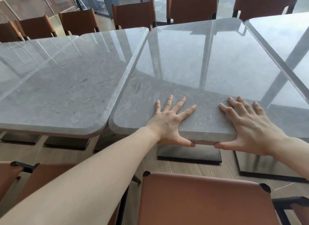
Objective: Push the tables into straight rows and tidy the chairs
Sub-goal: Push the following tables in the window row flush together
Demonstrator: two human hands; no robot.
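Three grey stone-topped tables stand side by side. The middle table (192, 60) sits skewed, its near left corner touching the left table (66, 84), and its far edge lies further back than the left table's. The right table (284, 38) lies along its right side. My left hand (170, 122) and my right hand (250, 126) both hold the middle table's near edge, fingers spread flat on top and thumbs hooked under the rim. A brown leather chair (205, 201) stands right below my hands.
Several brown chairs line the far side by the windows, among them a chair (133, 13) behind the gap and another chair (192, 7) behind the middle table. Another brown chair (10, 174) is at the near left. Black table bases (189, 154) stand on the wooden floor.
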